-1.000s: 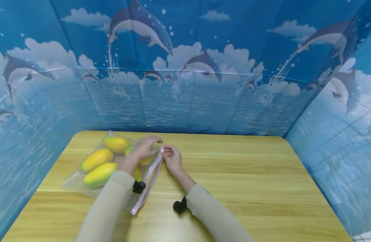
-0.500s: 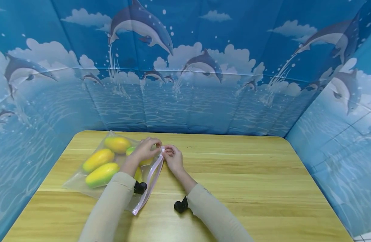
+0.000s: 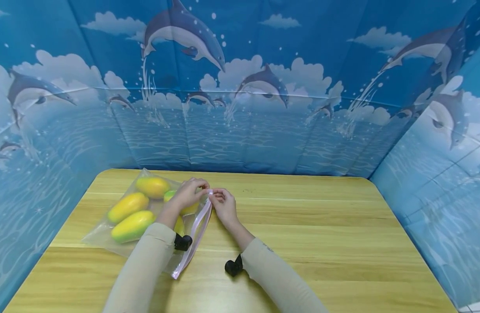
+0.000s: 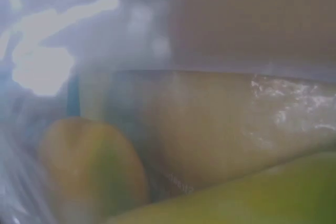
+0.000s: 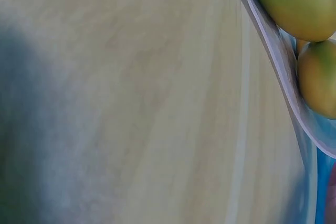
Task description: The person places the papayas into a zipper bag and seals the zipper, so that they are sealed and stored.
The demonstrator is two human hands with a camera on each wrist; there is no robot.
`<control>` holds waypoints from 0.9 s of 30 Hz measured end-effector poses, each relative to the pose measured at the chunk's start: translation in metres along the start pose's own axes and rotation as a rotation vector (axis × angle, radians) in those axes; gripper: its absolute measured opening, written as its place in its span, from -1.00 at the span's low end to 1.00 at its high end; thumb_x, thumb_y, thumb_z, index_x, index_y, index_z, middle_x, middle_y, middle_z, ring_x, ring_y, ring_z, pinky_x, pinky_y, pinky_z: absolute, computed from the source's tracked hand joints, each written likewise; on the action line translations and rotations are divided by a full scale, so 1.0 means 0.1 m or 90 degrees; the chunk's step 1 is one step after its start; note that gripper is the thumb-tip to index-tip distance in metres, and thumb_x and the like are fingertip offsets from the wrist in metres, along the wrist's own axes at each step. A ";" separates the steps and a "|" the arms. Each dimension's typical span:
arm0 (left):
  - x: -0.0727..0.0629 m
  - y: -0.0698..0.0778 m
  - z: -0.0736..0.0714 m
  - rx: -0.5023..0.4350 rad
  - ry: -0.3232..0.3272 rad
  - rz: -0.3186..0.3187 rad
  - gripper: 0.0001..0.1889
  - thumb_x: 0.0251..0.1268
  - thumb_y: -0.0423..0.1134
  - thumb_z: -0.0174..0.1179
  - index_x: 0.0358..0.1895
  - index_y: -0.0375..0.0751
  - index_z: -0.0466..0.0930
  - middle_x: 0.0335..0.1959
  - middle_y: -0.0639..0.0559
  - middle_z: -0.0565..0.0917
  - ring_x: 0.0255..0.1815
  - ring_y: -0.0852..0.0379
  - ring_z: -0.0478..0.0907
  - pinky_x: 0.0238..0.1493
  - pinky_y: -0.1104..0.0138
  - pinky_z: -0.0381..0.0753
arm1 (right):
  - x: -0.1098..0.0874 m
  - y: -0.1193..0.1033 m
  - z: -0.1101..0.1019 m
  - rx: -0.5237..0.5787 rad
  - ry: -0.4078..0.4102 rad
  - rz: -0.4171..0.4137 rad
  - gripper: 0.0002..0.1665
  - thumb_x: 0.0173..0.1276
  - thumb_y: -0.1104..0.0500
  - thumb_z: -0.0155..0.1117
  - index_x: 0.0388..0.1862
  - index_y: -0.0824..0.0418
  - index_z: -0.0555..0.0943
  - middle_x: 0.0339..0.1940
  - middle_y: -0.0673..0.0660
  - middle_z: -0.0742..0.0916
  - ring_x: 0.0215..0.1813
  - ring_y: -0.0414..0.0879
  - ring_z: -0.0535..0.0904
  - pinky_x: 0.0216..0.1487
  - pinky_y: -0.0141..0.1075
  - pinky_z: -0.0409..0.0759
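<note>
A clear zip bag [image 3: 122, 245] with a pink zip strip [image 3: 194, 239] lies at the left of the table. Inside it are several yellow-green mangoes [image 3: 133, 226]; my left forearm partly covers some of them. At the far end of the strip, my left hand [image 3: 190, 193] pinches the bag's corner from the left. My right hand [image 3: 225, 206] pinches the same corner from the right, its fingertips close to the left ones. In the right wrist view, the bag's mouth edge [image 5: 283, 72] runs past two mangoes [image 5: 320, 80]. Through hazy plastic, the left wrist view shows a mango [image 4: 94, 166].
The wooden table [image 3: 322, 234] extends to the right of both arms. Behind it hangs a blue dolphin-print curtain [image 3: 247, 130], which also lines the sides. A black wrist camera [image 3: 233, 266] sits at the right cuff, another [image 3: 183, 242] at the left.
My left fingers have come down and closed on the bag's corner beside the right fingertips. The right hand has kept its pinch there, and the bag has barely moved.
</note>
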State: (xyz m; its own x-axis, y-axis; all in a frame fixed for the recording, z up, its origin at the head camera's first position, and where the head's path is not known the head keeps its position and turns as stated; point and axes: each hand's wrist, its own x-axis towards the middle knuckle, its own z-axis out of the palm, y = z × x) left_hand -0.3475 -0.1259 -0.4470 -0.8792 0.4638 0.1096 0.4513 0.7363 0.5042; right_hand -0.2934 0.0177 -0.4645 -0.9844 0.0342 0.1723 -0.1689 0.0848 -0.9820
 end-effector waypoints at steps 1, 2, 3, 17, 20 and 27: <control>0.00 0.00 0.00 -0.005 -0.001 -0.004 -0.87 0.27 -0.22 0.08 -0.23 -0.14 0.59 -0.18 -0.01 0.62 -0.06 -0.01 0.43 0.07 0.03 0.33 | 0.00 -0.01 0.00 -0.001 0.000 -0.001 -0.74 0.22 0.41 0.15 -0.13 0.55 0.50 -0.23 0.43 0.61 -0.20 0.19 0.55 -0.32 -0.55 0.52; 0.00 0.00 0.00 -0.009 -0.001 -0.006 -0.87 0.27 -0.23 0.08 -0.23 -0.14 0.59 -0.17 -0.02 0.62 -0.05 -0.02 0.43 0.08 0.02 0.33 | 0.00 -0.01 0.00 -0.001 0.000 -0.004 -0.75 0.22 0.41 0.15 -0.14 0.55 0.50 -0.24 0.42 0.61 -0.21 0.19 0.55 -0.33 -0.54 0.53; 0.00 0.00 0.00 -0.012 0.000 -0.006 -0.87 0.27 -0.23 0.07 -0.23 -0.15 0.58 -0.16 -0.02 0.62 -0.04 -0.03 0.43 0.08 0.01 0.32 | 0.00 -0.01 0.00 -0.001 -0.001 -0.005 -0.75 0.22 0.41 0.15 -0.14 0.55 0.50 -0.24 0.42 0.61 -0.21 0.18 0.55 -0.32 -0.53 0.54; -0.01 -0.01 -0.01 -0.042 0.004 -0.016 -0.87 0.27 -0.23 0.06 -0.23 -0.15 0.56 -0.14 -0.03 0.60 0.02 -0.06 0.42 0.12 -0.04 0.29 | 0.00 0.01 0.03 0.024 -0.010 -0.008 -0.79 0.21 0.43 0.13 -0.20 0.59 0.48 -0.28 0.43 0.62 -0.26 0.13 0.56 -0.34 -0.58 0.51; -0.02 0.00 -0.02 -0.052 0.013 -0.010 -0.87 0.28 -0.24 0.05 -0.22 -0.18 0.56 -0.15 -0.05 0.59 -0.02 -0.07 0.42 0.06 -0.02 0.34 | -0.01 0.02 0.03 0.023 -0.011 0.004 -0.79 0.21 0.42 0.13 -0.20 0.57 0.48 -0.29 0.41 0.62 -0.26 0.10 0.56 -0.35 -0.59 0.51; -0.05 0.02 -0.06 -0.082 0.040 0.001 -0.87 0.28 -0.29 0.04 -0.23 -0.24 0.55 -0.18 -0.11 0.58 -0.08 -0.09 0.45 -0.03 0.02 0.41 | -0.08 -0.02 0.05 0.002 -0.015 0.039 -0.78 0.19 0.42 0.13 -0.20 0.56 0.50 -0.31 0.38 0.63 -0.34 -0.06 0.53 -0.40 -0.61 0.47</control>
State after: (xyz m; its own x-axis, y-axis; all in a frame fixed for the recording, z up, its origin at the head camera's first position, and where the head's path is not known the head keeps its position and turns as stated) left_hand -0.3426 -0.1297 -0.4416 -0.8881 0.4300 0.1621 0.4328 0.6642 0.6094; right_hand -0.2853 0.0117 -0.4644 -0.9938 0.0159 0.1098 -0.1083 0.0794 -0.9909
